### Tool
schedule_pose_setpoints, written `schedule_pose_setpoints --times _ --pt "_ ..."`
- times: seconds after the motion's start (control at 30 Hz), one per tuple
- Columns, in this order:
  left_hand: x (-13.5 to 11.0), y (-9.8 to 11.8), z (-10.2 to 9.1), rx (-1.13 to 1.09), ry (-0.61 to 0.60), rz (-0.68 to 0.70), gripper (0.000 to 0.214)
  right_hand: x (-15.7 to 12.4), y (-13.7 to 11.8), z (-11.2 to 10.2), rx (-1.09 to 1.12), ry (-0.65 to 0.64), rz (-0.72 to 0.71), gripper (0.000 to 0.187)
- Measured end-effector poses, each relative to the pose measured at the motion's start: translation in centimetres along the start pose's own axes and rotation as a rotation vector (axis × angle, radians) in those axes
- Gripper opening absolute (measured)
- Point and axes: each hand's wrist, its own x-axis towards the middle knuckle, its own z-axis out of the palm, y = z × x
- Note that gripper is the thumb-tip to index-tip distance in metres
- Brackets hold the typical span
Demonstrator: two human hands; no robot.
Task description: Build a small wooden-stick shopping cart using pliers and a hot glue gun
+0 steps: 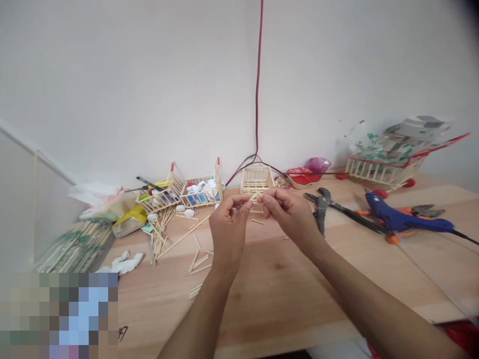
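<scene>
My left hand (231,219) and my right hand (286,212) come together above the middle of the wooden table. Between their fingertips they pinch short pale wooden sticks (256,196), one hand on each side. The sticks' exact joint is too small to make out. Just behind the fingers stands a small basket of wooden sticks (258,174), its lower part hidden by my hands. Under my left hand lie several cut sticks (201,262) on the tabletop. A loose short stick (257,221) rests on the wood between my wrists.
Two stick carts (160,199) (202,192) hold small items at the left. Pliers (322,209), a blue glue gun (406,214) and a bigger stick cart (381,172) are at the right. Bundled sticks (77,244) lie far left; red bowl (303,177) stands by the wall.
</scene>
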Motion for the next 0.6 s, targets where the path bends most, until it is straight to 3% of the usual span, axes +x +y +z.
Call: schedule_pose_setpoints --times 0.3,0.6 --pt "0.00 0.17 -0.06 0.018 0.015 0.037 0.007 0.00 -0.49 -0.22 -0.137 0.033 -0.089 0.022" --pt "-0.36 0.45 0.05 0.061 0.023 0.033 0.009 -0.15 -0.33 -0.31 -0.106 0.033 -0.059 0.019"
